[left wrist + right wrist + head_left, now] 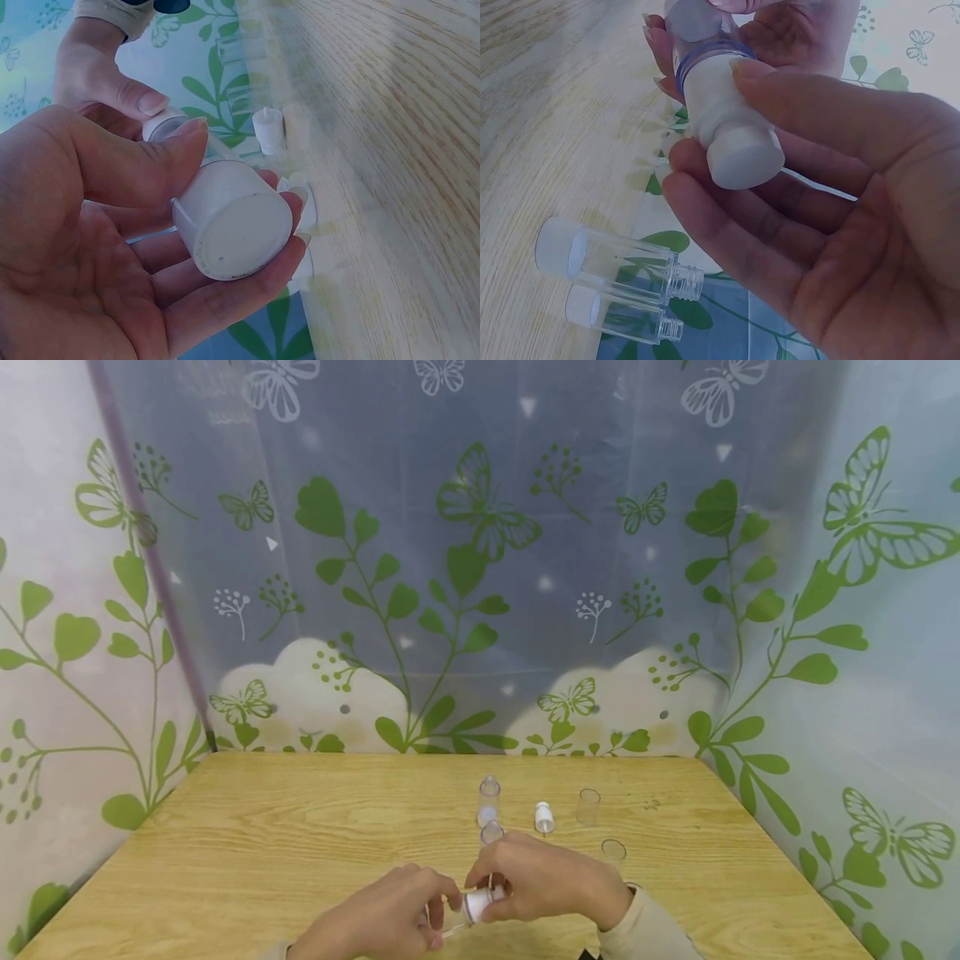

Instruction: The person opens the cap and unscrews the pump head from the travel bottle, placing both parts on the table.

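My left hand (393, 910) holds a clear bottle with a white base (232, 225), which lies tilted across its fingers with the thumb on its side. At the bottle's other end, my right hand (543, 878) pinches a white pump top (731, 120) between thumb and fingers. The top sits at the bottle's mouth; whether it is screwed tight I cannot tell. Past the right hand stand two more clear bottles, a farther one (489, 802) and a nearer one (492, 832) partly hidden by that hand. Their threaded necks are bare in the right wrist view.
A loose white pump top (543, 817) stands on the wooden table (300, 827) right of the bottles. Two clear caps are farther right, one behind (588, 807) and one nearer the right forearm (613, 850). Printed curtains (480, 610) enclose the table's back and sides.
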`<state>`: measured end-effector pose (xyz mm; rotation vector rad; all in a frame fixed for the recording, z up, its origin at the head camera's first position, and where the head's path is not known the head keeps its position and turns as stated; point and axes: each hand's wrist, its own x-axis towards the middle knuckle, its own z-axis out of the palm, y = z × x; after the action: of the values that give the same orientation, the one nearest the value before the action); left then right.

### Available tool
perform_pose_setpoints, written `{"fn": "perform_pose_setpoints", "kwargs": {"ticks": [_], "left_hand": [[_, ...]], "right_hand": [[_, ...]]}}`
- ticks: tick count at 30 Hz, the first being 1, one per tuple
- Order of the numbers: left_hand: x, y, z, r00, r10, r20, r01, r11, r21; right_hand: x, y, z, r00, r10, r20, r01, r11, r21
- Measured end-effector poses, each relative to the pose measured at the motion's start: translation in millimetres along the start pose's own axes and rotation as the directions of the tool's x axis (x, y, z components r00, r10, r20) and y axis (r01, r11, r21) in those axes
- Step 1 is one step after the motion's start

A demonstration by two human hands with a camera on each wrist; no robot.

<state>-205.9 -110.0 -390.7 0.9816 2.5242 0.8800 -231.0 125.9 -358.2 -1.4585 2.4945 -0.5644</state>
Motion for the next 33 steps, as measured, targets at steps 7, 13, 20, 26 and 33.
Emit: {"fn": "perform_pose_setpoints", "kwargs": {"ticks": [7, 13, 20, 26, 33], "left_hand": [[0.0, 1.5, 0.9, 1.000, 0.006, -0.011, -0.006, 1.000, 0.014], [-0.1, 2.3, 1.0, 1.000, 0.008, -0.015, -0.008, 1.000, 0.012], [0.1, 1.7, 1.6, 1.000, 0.009, -0.010, -0.009, 1.000, 0.001], [0.1, -0.1, 1.8, 1.000, 0.004, -0.002, -0.004, 1.000, -0.020], [0.2, 0.4, 1.4, 1.000, 0.003, -0.003, -0.003, 1.000, -0.029]], "right_hand": [[-0.2, -0.5, -0.3, 1.000, 0.024, -0.004, -0.024, 1.000, 0.014], [-2.9, 0.6, -0.2, 0.999, 0.045, -0.006, -0.044, 0.996, 0.075], [-3.2, 3.7, 0.7, 1.000, 0.003, 0.019, -0.005, 0.994, 0.108], [-2.4, 2.2, 2.1, 0.998, -0.001, 0.058, -0.006, 0.992, 0.129], [-2.4, 0.3, 1.8, 0.996, 0.044, 0.078, -0.054, 0.990, 0.129]]}}
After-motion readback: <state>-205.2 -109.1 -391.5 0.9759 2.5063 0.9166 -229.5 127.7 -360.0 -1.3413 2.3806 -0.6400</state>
